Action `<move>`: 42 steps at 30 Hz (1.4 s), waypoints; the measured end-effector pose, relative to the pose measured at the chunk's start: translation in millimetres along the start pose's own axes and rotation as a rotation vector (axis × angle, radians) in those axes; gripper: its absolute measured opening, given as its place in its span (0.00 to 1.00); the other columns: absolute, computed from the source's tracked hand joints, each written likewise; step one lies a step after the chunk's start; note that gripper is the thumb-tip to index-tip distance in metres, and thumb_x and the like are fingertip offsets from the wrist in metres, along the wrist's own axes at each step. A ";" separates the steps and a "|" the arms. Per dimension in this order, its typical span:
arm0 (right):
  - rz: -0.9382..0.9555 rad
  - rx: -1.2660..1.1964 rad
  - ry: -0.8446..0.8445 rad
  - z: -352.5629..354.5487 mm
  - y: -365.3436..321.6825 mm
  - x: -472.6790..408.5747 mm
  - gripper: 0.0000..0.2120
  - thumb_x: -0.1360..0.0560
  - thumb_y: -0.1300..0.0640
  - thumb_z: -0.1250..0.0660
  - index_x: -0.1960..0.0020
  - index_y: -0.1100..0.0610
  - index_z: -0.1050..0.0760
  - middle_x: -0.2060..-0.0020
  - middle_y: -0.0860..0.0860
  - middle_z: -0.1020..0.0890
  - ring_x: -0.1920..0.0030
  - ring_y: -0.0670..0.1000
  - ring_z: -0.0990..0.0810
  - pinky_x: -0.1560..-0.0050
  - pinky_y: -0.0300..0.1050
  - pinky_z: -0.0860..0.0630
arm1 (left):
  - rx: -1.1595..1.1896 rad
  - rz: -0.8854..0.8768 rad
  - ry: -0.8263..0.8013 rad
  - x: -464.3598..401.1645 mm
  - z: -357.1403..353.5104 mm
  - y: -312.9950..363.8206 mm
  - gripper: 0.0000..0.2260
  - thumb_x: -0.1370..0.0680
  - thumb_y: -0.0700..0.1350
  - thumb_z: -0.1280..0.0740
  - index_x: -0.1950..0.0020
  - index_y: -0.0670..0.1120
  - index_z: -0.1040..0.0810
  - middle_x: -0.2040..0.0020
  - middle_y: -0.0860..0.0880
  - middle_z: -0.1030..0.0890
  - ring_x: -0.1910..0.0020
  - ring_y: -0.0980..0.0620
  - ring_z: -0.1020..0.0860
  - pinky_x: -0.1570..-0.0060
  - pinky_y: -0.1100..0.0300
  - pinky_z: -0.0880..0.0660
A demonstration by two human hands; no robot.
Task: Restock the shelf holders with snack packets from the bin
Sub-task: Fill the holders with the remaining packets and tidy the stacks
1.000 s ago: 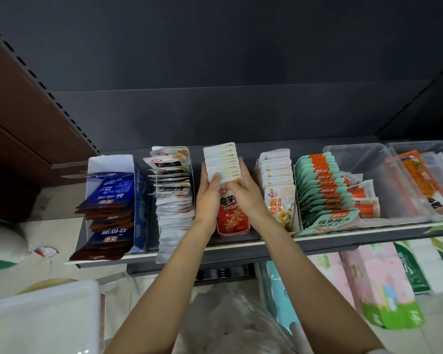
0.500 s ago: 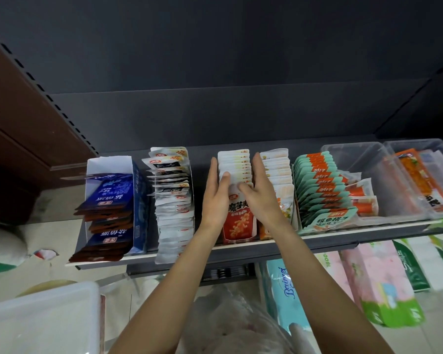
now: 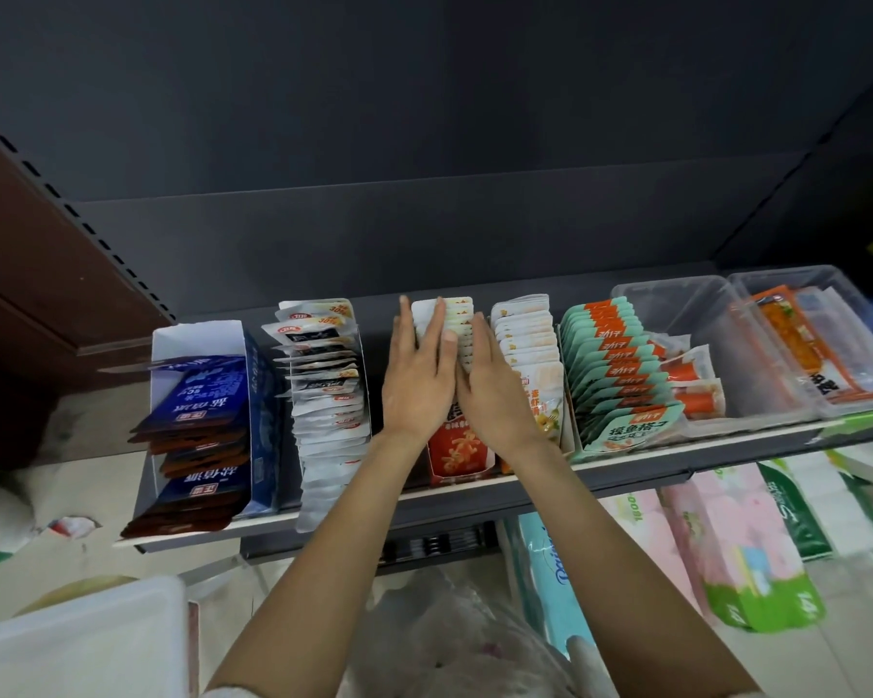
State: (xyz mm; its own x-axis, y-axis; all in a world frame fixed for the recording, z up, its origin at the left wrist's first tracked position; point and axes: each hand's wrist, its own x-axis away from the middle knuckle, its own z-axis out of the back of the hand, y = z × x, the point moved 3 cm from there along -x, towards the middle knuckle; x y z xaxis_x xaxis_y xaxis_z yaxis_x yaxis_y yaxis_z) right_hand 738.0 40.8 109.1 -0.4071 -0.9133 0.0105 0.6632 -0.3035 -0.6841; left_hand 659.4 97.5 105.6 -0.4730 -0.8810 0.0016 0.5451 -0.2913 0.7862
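Note:
A row of red-and-orange snack packets (image 3: 457, 450) stands upright in the middle holder on the shelf (image 3: 625, 471), white tops (image 3: 462, 314) towards the back. My left hand (image 3: 419, 375) lies flat on the left side of this row, fingers stretched to the rearmost packets. Close beside it, my right hand (image 3: 494, 390) rests flat on the right side of the row. Both hands cover the middle of the row and grip nothing. A white bin (image 3: 71, 642) sits at the lower left; its contents are out of sight.
Left of the row are a blue box of dark packets (image 3: 207, 410) and a holder of white packets (image 3: 328, 395). To the right are yellow-print packets (image 3: 530, 345), green-and-orange packets (image 3: 615, 375) and two clear tubs (image 3: 726, 345). A plastic bag (image 3: 449, 637) and tissue packs (image 3: 741, 546) lie below.
Both hands slid from flanking the front of the red packet row towards its back and came together on top of it. The row looks straighter and tighter.

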 end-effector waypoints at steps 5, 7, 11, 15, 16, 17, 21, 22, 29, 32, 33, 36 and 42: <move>-0.012 -0.003 0.007 -2.0 -1.8 2.4 0.29 0.17 0.51 0.49 0.22 0.56 0.59 0.22 0.51 0.53 0.24 0.48 0.48 0.30 0.41 0.44 | 0.090 -0.013 -0.001 2.3 -2.7 -2.8 0.22 0.17 0.54 0.51 0.23 0.57 0.49 0.21 0.53 0.56 0.23 0.54 0.51 0.30 0.59 0.42; -0.032 -0.092 0.002 -1.6 -0.7 5.6 0.30 0.17 0.50 0.49 0.23 0.55 0.61 0.22 0.49 0.55 0.24 0.45 0.51 0.30 0.36 0.48 | 0.294 0.028 0.004 4.3 -0.8 -4.4 0.23 0.17 0.53 0.48 0.23 0.56 0.49 0.21 0.53 0.53 0.24 0.58 0.49 0.33 0.69 0.44; -0.066 -0.217 -0.011 -9.1 11.4 22.1 0.33 0.19 0.56 0.43 0.22 0.52 0.59 0.23 0.47 0.45 0.27 0.44 0.41 0.30 0.38 0.42 | 0.787 0.271 0.044 21.1 -2.0 -16.0 0.23 0.18 0.49 0.45 0.23 0.57 0.45 0.24 0.53 0.39 0.27 0.56 0.37 0.27 0.53 0.40; -0.103 -0.216 0.050 -19.4 24.5 38.4 0.33 0.24 0.62 0.38 0.23 0.54 0.50 0.33 0.49 0.27 0.39 0.47 0.25 0.39 0.42 0.27 | 0.862 0.365 0.043 49.5 -12.9 -18.8 0.23 0.20 0.47 0.44 0.25 0.56 0.40 0.28 0.54 0.31 0.31 0.55 0.31 0.30 0.50 0.36; -0.107 -0.228 0.070 -19.6 24.2 39.9 0.32 0.24 0.64 0.38 0.23 0.56 0.47 0.35 0.50 0.25 0.43 0.46 0.24 0.42 0.36 0.27 | 0.862 0.344 0.036 53.1 -14.4 -16.7 0.23 0.20 0.46 0.44 0.24 0.56 0.40 0.29 0.54 0.29 0.32 0.56 0.31 0.30 0.50 0.35; -0.101 -0.253 0.086 -18.8 22.0 40.7 0.31 0.24 0.65 0.39 0.24 0.57 0.45 0.37 0.50 0.24 0.45 0.44 0.24 0.45 0.29 0.30 | 0.850 0.328 0.023 54.2 -15.5 -14.9 0.23 0.19 0.45 0.45 0.24 0.55 0.41 0.30 0.54 0.29 0.32 0.57 0.31 0.29 0.52 0.36; -0.081 -0.330 0.132 -17.8 17.8 40.8 0.29 0.25 0.68 0.39 0.26 0.57 0.40 0.37 0.49 0.24 0.46 0.34 0.28 0.48 0.20 0.36 | 0.699 0.262 -0.084 50.0 -18.2 -4.8 0.28 0.18 0.43 0.44 0.22 0.56 0.52 0.27 0.56 0.33 0.29 0.58 0.35 0.28 0.58 0.40; -0.076 -0.346 0.141 -17.3 17.6 40.9 0.29 0.26 0.69 0.40 0.27 0.57 0.39 0.38 0.48 0.24 0.46 0.32 0.28 0.48 0.20 0.36 | 0.667 0.225 -0.095 49.4 -17.7 -3.7 0.28 0.18 0.42 0.44 0.23 0.56 0.51 0.27 0.57 0.34 0.30 0.60 0.35 0.29 0.61 0.40; -0.112 -0.281 0.124 -22.2 18.3 42.4 0.31 0.25 0.66 0.39 0.25 0.58 0.44 0.32 0.51 0.29 0.34 0.46 0.30 0.35 0.33 0.34 | 0.190 0.097 0.212 46.3 -4.4 -22.0 0.25 0.22 0.40 0.34 0.27 0.51 0.34 0.35 0.53 0.31 0.36 0.57 0.30 0.37 0.66 0.33; -0.136 -0.294 0.124 -21.3 18.2 48.5 0.30 0.25 0.65 0.39 0.25 0.57 0.44 0.32 0.52 0.29 0.34 0.47 0.30 0.34 0.37 0.34 | 0.145 0.063 0.269 46.3 -5.6 -20.1 0.25 0.24 0.39 0.31 0.28 0.49 0.31 0.42 0.52 0.30 0.49 0.54 0.23 0.47 0.60 0.24; -0.143 -0.303 0.118 -20.2 18.5 50.0 0.31 0.25 0.65 0.39 0.25 0.57 0.44 0.31 0.51 0.30 0.33 0.47 0.30 0.34 0.36 0.35 | 0.115 0.042 0.278 47.4 -6.1 -18.2 0.24 0.24 0.39 0.31 0.28 0.48 0.31 0.42 0.51 0.28 0.52 0.54 0.23 0.49 0.61 0.24; -0.145 -0.322 0.086 -19.1 17.5 51.8 0.32 0.25 0.66 0.38 0.24 0.58 0.46 0.29 0.51 0.33 0.30 0.48 0.34 0.31 0.37 0.38 | 0.035 -0.005 0.278 50.0 -4.0 -15.0 0.24 0.23 0.39 0.32 0.28 0.46 0.31 0.42 0.48 0.26 0.57 0.57 0.25 0.54 0.66 0.26; -0.159 -0.270 0.015 -22.0 20.6 59.2 0.36 0.24 0.65 0.38 0.23 0.58 0.54 0.26 0.54 0.38 0.29 0.52 0.35 0.32 0.44 0.34 | 0.071 0.008 0.296 44.2 2.4 -14.7 0.27 0.27 0.40 0.27 0.29 0.47 0.31 0.45 0.52 0.24 0.57 0.61 0.24 0.55 0.67 0.23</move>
State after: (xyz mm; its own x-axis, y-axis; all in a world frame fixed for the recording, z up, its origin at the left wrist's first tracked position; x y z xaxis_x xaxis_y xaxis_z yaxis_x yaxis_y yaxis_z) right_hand 713.8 -13.5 79.5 -0.5030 -0.8555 0.1230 0.4006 -0.3569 -0.8439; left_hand 628.8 63.8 95.5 -0.2412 -0.9565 -0.1640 0.4934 -0.2664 0.8280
